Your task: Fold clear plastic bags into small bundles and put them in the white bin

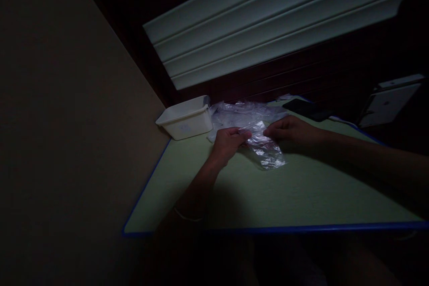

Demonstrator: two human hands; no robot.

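A clear plastic bag [266,149], crinkled and shiny, is held up over the green table between my two hands. My left hand [229,143] pinches its left edge between thumb and fingers. On the other side, my right hand [284,130] is closed on the bag's upper right edge. The lower part of the bag hangs toward me, and I cannot make out anything inside it. Just behind my hands lies a heap of clear plastic [231,114], loosely spread on the table.
A white plastic bin [189,124] stands at the back left, by the wall. A dark flat object [306,109] lies at the back right. The green table [284,201] has a blue edge. Beyond its right side is a white box-like object [390,103]. The room is dim.
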